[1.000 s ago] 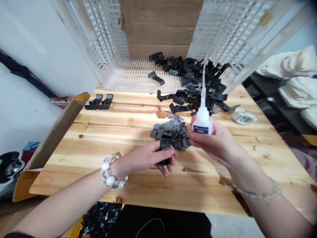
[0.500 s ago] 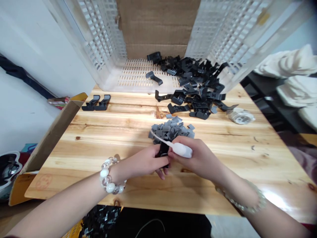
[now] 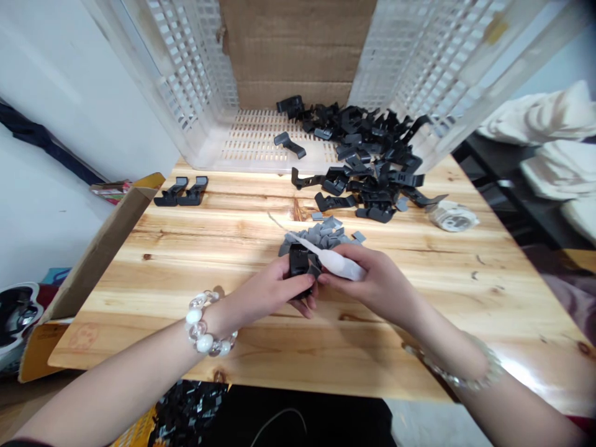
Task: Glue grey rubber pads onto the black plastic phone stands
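My left hand (image 3: 267,285) is closed around a black plastic clip (image 3: 298,257), its thumb across the near end. Close beside that thumb is a small dark grey piece (image 3: 315,267); whether it sits on the clip, I cannot tell. In my right hand (image 3: 384,285) is a white squeeze bottle (image 3: 343,266) with a long thin nozzle, which slants up and left over the clip. Right-hand fingertips come close to the clip's right side. Just beyond both hands lies a heap of small grey pads (image 3: 326,233), partly covered by the nozzle.
A white plastic crate (image 3: 209,158) on its side holds many black clips (image 3: 367,133), which spill onto the wooden table (image 3: 223,242). Two clips (image 3: 190,191) stand apart at the left. A roll of white tape (image 3: 452,216) lies right. Below the edge is a yellow basket (image 3: 139,428).
Both hands have shifted slightly away from me. The clip is tilted so more of its black face shows. The bottle's nozzle tip has moved up and left.
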`<state>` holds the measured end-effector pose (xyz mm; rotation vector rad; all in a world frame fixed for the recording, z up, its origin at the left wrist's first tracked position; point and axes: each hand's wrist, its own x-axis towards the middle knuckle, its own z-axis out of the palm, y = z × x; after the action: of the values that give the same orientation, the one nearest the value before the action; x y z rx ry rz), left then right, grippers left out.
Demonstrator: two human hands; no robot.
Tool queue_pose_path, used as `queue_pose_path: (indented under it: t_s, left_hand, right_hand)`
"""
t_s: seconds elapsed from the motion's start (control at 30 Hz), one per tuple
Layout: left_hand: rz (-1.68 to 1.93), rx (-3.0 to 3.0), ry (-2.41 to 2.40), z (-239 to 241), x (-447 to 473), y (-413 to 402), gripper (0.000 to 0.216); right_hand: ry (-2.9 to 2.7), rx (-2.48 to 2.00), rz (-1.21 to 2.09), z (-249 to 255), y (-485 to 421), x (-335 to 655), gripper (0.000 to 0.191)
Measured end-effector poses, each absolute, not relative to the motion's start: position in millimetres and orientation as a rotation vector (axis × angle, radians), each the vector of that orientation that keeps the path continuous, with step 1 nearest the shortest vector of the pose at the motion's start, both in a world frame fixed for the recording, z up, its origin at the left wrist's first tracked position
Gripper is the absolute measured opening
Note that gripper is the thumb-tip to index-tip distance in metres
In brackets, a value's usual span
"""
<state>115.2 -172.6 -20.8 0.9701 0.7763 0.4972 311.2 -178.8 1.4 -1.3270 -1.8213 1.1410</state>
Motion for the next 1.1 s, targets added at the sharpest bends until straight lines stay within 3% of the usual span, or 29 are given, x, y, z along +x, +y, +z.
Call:
queue_pose_path:
  t_s: [0.13, 0.33, 0.63, 1.1]
  left_hand:
    - [0.466, 1.000, 0.783, -20.1, 115.3, -174.0, 0.016]
    - [0.474, 1.016, 0.817, -22.6, 117.3, -176.6, 0.014]
    - [0.555, 1.086, 0.768, -17.9, 117.7, -180.4, 0.016]
    - [0.547, 1.153, 0.815, -20.1, 114.1, -179.3, 0.022]
  right_hand:
    - [-1.779, -1.330, 1.247, 4.3, -179.2, 310.5, 0.015]
    - [-1.740, -1.428, 1.318, 2.7, -177.3, 310.3, 0.009]
    - [-1.172, -1.198, 1.942, -6.8, -174.1, 313.2, 0.030]
    - [-0.990, -1.167, 1.925, -5.7, -175.0, 310.2, 0.036]
